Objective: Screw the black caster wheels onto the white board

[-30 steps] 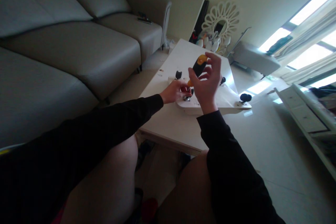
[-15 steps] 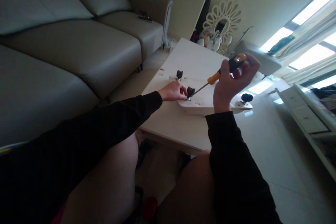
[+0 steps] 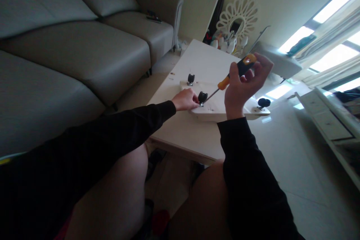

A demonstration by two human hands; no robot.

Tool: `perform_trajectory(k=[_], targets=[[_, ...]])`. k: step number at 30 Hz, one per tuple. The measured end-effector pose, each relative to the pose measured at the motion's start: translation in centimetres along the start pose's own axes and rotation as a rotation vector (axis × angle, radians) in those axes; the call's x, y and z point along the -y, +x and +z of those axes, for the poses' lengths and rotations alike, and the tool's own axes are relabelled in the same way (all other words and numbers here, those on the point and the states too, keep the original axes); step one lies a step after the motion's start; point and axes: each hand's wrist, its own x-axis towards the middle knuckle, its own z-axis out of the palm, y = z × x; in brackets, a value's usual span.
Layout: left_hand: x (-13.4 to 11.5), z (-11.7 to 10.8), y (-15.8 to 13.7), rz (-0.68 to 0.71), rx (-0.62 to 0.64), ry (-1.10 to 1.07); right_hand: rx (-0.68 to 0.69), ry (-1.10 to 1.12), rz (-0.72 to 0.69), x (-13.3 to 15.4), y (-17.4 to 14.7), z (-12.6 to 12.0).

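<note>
My right hand [image 3: 244, 82] is closed around the orange-and-black handle of a screwdriver [image 3: 224, 83]. Its metal shaft slants down to the left, with the tip at the metal base of a black caster wheel [image 3: 203, 96]. My left hand [image 3: 186, 99] is closed, its fingertips pinched against the left side of that caster's base; the exact contact is partly hidden. The caster stands wheel-up on a white panel [image 3: 216, 111]. A second caster [image 3: 191, 78] stands on the panel farther back, and a third caster [image 3: 263, 102] sits at its right end.
The panel lies on a white table [image 3: 180, 129], overhanging its right side. A grey sofa [image 3: 112, 48] runs along the left. A white cabinet [image 3: 326, 116] stands at the right. By the far wall are a petal-framed mirror [image 3: 238, 17] and assorted items. My knees are under the near table edge.
My right hand and the screwdriver handle have shifted slightly left in view, with the tip still at the caster base. My left hand stays beside the same caster.
</note>
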Motion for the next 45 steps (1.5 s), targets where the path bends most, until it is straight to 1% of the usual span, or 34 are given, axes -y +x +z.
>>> perform_trajectory(k=[4,8,12,15,23,31,34,40,45], targets=[[-0.14,0.32,-0.07,-0.034,-0.021,-0.016,0.003,0.014,-0.016,-0.1,0.0,-0.09],[-0.42,0.69,-0.16,-0.074,-0.057,0.002,0.015,-0.01,-0.022,-0.18,-0.02,-0.16],[-0.56,0.87,-0.15,-0.105,-0.085,0.031,0.019,0.017,-0.03,-0.22,-0.06,-0.18],[-0.44,0.86,-0.06,-0.094,-0.078,-0.001,0.02,0.032,-0.035,-0.2,-0.08,-0.18],[-0.03,0.88,0.05,-0.09,-0.045,-0.081,0.025,-0.031,-0.037,0.11,-0.21,-0.06],[-0.54,0.94,-0.15,-0.122,-0.094,0.042,0.06,0.003,-0.046,0.02,-0.31,-0.01],[-0.43,0.91,-0.13,-0.114,-0.091,0.024,0.052,-0.011,-0.047,0.13,-0.37,0.05],[-0.16,0.73,-0.05,-0.069,-0.052,-0.091,0.065,-0.083,-0.03,0.25,-0.47,0.04],[-0.19,0.9,0.01,-0.086,-0.062,-0.061,0.076,-0.095,-0.024,0.16,-0.5,0.04]])
